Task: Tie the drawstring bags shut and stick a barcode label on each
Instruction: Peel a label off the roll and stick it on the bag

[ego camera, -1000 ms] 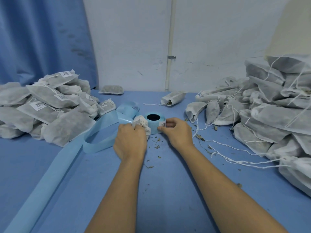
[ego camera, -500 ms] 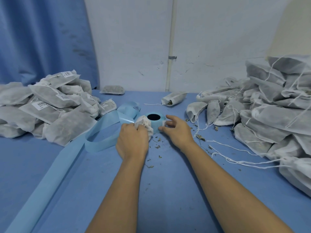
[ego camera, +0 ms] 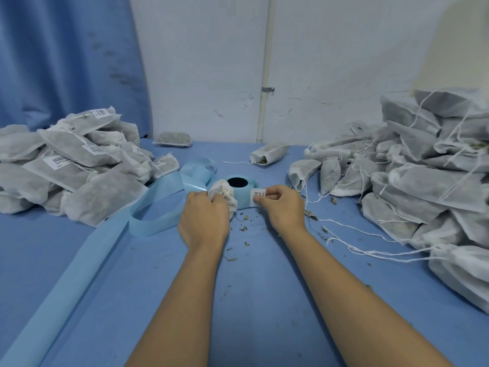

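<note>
- Right hand [ego camera: 281, 206] has changed in the last half second. Its fingers lay spread against the light-blue label roll [ego camera: 239, 193]; now they are curled, with thumb and forefinger pinching a small white barcode label [ego camera: 258, 195] at the roll's near-right side.
- The label faces the camera with its right edge under the fingertips. Cannot tell whether it is fully free of its backing.
- Left hand [ego camera: 203, 218] has hardly shifted. Its fist grips the white non-woven drawstring bag [ego camera: 223, 192], whose bunched neck sticks out on the far side and touches the roll's left flank.
- Judgement: the bag's neck looks gathered, though no knot is visible. The step in hand is the label peel; next, the label goes across to the bag's face.
- Pose: both forearms reach in from the near edge, backs of the hands up, low over the blue table [ego camera: 264, 300], one hand on either side of the roll.
- Spent light-blue backing strip [ego camera: 79, 263] trails from the roll to the near left.
- Heap of labelled bags [ego camera: 66, 165] lies at left. Heap of unlabelled bags with loose strings [ego camera: 423, 181] lies at right, so much work is left.
</note>
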Tool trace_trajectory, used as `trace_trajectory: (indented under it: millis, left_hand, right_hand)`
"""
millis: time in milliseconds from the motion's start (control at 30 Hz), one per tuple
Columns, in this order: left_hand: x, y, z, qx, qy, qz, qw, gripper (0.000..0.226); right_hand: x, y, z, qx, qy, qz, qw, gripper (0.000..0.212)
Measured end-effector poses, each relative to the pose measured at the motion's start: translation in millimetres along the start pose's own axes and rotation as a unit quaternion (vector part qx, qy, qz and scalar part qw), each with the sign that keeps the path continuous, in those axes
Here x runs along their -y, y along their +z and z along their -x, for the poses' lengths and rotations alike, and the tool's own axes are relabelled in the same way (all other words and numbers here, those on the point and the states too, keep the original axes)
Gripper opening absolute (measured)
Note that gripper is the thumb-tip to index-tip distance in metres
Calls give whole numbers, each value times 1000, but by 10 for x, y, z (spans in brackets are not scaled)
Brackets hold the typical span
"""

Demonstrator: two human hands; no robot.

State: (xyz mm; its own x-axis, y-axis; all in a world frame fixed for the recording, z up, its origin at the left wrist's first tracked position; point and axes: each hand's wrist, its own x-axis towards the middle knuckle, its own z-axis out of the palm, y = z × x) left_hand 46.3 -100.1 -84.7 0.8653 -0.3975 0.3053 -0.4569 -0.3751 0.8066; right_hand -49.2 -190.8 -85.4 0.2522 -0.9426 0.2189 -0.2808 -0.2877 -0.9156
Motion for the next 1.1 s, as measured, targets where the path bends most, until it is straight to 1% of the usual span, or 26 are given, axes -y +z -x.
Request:
trace_trajectory:
  millis: [100, 133, 167, 200, 233, 267, 300, 367, 500, 567, 667, 733, 800, 900, 1033, 1100]
  left_hand:
    - [1, -23, 34, -9, 13, 7, 1000, 21]
    - [-2, -29, 37, -18, 19, 35, 999, 20]
    - [-14, -31, 37, -22, 23, 86, 996, 22]
    - [-46, -41, 37, -23, 18, 162, 986, 26]
    - [-93, -55, 28, -9, -1, 256, 967, 26]
    - [-141, -75, 10, 17, -33, 348, 937, 20]
    - [-187, -95, -12, 42, -69, 413, 907, 17]
    - [-241, -130, -34, 86, -107, 468, 873, 22]
    - [-260, -146, -52, 150, -147, 524, 825, 23]
    - [-283, -168, -49, 173, -165, 548, 801, 25]
    - [-312, -196, -22, 214, -166, 563, 781, 29]
    - [-321, -213, -5, 224, -171, 560, 779, 28]
    - [-318, -213, -3, 234, -179, 558, 776, 29]
    - [-329, -209, -1, 244, -184, 553, 775, 27]
    - [-315, -173, -10, 253, -183, 547, 776, 15]
    - [-313, -169, -13, 265, -184, 539, 778, 16]
  right_hand:
    - [28, -58, 47, 9, -1, -44, 999, 4]
    - [46, -81, 64, 18, 7, -82, 996, 4]
    - [61, -105, 79, 31, 22, -129, 991, 8]
    - [76, -126, 93, 46, 38, -180, 982, 12]
    - [94, -150, 111, 63, 50, -228, 970, 17]
    - [110, -174, 130, 80, 55, -263, 960, 20]
    - [125, -196, 143, 97, 55, -284, 952, 21]
    - [157, -241, 158, 127, 50, -314, 939, 25]
    - [252, -327, 155, 157, 41, -391, 906, 39]
    - [296, -340, 175, 180, 20, -384, 905, 44]
    - [348, -297, 232, 210, -22, -309, 927, 57]
    - [380, -259, 262, 211, -40, -259, 942, 65]
    - [402, -224, 274, 194, -53, -215, 956, 71]
    - [386, -162, 276, 171, -58, -194, 964, 76]
    - [349, -97, 275, 136, -53, -161, 976, 74]
    - [349, -80, 270, 128, -55, -134, 981, 71]
